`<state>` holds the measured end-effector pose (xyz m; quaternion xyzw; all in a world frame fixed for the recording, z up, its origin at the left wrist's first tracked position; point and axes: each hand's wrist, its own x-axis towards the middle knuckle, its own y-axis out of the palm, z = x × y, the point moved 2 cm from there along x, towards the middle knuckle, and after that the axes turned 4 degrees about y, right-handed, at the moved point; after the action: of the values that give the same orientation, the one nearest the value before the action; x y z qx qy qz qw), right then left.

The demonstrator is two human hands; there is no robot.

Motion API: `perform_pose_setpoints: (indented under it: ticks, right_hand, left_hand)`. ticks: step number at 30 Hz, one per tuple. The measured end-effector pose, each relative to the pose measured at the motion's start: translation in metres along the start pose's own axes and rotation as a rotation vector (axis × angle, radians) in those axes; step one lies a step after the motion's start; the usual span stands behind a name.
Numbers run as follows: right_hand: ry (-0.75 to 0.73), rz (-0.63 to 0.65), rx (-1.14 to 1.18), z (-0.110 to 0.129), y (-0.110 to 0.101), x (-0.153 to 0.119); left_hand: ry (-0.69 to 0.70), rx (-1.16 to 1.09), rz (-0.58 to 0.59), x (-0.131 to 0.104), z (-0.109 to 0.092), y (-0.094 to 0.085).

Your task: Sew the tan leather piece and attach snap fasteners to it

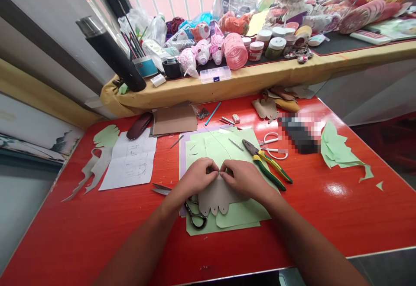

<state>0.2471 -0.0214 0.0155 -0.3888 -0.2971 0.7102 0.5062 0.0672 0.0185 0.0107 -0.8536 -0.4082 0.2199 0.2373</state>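
My left hand (200,174) and my right hand (242,175) meet over the middle of the table, with thumb and forefinger of each pinched closed. Between their fingertips is the upper edge of a grey-beige cut-out piece (212,197), with rounded lobes and small holes along its lower edge. A thin wire or thread (218,142) runs up and left from beside my right hand; its near end is hidden. Under the hands lie light green sheets (238,214). Dark-handled scissors (197,221) lie partly under my left wrist. Pliers (268,164) with green and yellow handles rest beside my right hand.
White-handled scissors (276,151) and green paper scraps (336,147) lie to the right. A drawn sheet (133,164), a dark oval case (139,125) and brown boards (175,120) are at left. The crowded sill holds a black flask (113,56) and paint jars (256,50).
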Motion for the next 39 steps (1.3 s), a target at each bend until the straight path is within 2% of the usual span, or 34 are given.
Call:
perform_pose_setpoints:
  ticks: [6, 13, 21, 24, 39]
  right_hand:
    - [-0.005, 0.004, 0.002, -0.0002, -0.0004, -0.0007]
    - [-0.018, -0.008, 0.003, -0.0004, 0.0005, -0.0005]
    - [-0.011, -0.003, 0.004, -0.0009, -0.0001, 0.0]
    - [-0.002, -0.005, 0.0, -0.0004, -0.0006, 0.0002]
    - [0.011, 0.0, 0.014, -0.0004, -0.0013, 0.0011]
  left_hand:
    - [0.041, 0.09, -0.02, -0.0017, -0.0027, 0.0049]
    - [-0.014, 0.154, -0.026, 0.0013, -0.0079, 0.0083]
    - [0.0, 0.186, -0.008, 0.0023, -0.0056, 0.0091]
    - [-0.017, 0.174, 0.025, 0.0035, -0.0058, 0.0097]
    - [0.004, 0.135, 0.008, 0.0003, -0.0059, 0.0053]
